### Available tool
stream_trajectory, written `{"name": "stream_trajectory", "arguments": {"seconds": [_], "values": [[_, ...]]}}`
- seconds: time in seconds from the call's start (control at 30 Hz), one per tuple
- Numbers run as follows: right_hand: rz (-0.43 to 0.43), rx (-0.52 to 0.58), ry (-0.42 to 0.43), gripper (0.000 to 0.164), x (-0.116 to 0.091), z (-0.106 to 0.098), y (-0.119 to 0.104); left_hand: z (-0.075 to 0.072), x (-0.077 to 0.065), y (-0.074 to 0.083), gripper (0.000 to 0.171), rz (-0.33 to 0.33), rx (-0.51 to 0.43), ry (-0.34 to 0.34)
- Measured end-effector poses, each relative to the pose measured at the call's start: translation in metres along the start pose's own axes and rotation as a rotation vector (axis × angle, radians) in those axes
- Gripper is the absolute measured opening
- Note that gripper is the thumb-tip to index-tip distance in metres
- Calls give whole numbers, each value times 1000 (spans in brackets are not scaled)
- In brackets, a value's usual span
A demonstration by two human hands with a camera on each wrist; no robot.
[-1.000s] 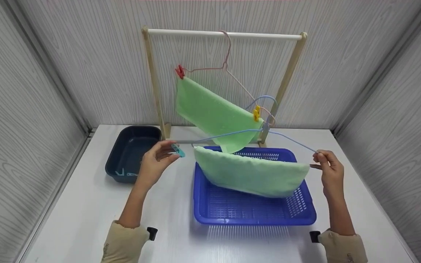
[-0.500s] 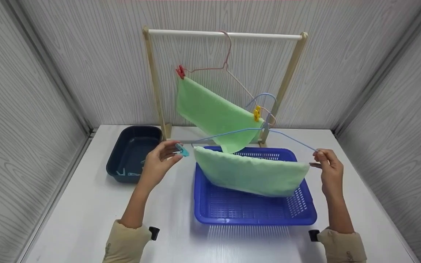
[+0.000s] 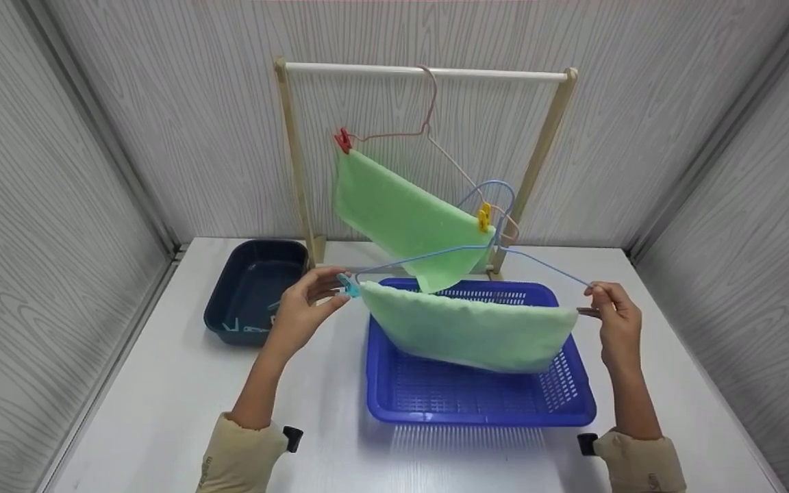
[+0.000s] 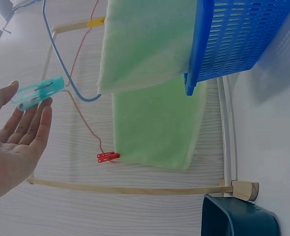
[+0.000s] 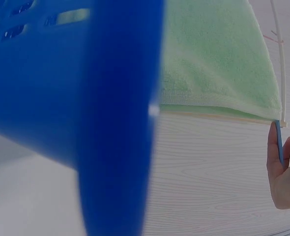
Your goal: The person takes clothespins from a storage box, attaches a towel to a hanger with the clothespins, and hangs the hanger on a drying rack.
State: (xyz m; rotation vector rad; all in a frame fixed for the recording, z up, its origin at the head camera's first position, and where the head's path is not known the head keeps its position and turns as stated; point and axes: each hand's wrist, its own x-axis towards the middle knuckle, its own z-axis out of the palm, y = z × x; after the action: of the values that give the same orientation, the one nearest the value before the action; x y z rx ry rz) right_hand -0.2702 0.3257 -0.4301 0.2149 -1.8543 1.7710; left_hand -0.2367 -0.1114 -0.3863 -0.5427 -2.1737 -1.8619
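My left hand [image 3: 305,308] pinches a turquoise clothespin [image 4: 41,92] between thumb and fingers, its tip right at the left corner of a pale green towel [image 3: 466,329]. That towel hangs folded over the lower bar of a blue wire hanger [image 3: 429,255], above the basket. At the other end, my right hand [image 3: 617,318] grips the hanger's right corner, just beyond the towel's edge. Behind it, a second green towel [image 3: 401,205] hangs aslant from a pink hanger [image 3: 430,103], held by a red clothespin [image 3: 344,140] and a yellow clothespin [image 3: 484,218].
A blue perforated basket [image 3: 480,418] stands under the front towel. The drying rack [image 3: 367,69], with a white rod and wooden legs, stands behind it. At the left is a dark teal bin [image 3: 220,291] with several clothespins [image 3: 251,330] inside.
My left hand has moved right, bringing the turquoise clothespin from a gap away up to the towel's left corner. My right hand keeps its grip on the hanger. The head view has shifted slightly.
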Motion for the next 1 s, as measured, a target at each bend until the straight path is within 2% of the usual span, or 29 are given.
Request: {"name": "stream_trajectory", "arguments": {"seconds": [0.37, 0.7, 1.0], "values": [[27, 21, -8, 19, 0, 0, 0, 4, -2, 2, 36, 37, 43, -32], [20, 18, 2, 23, 1, 2, -2, 6, -1, 8, 36, 56, 82, -40], [-22, 81, -10, 22, 3, 3, -2, 8, 0, 9, 37, 65, 94, -32]]}}
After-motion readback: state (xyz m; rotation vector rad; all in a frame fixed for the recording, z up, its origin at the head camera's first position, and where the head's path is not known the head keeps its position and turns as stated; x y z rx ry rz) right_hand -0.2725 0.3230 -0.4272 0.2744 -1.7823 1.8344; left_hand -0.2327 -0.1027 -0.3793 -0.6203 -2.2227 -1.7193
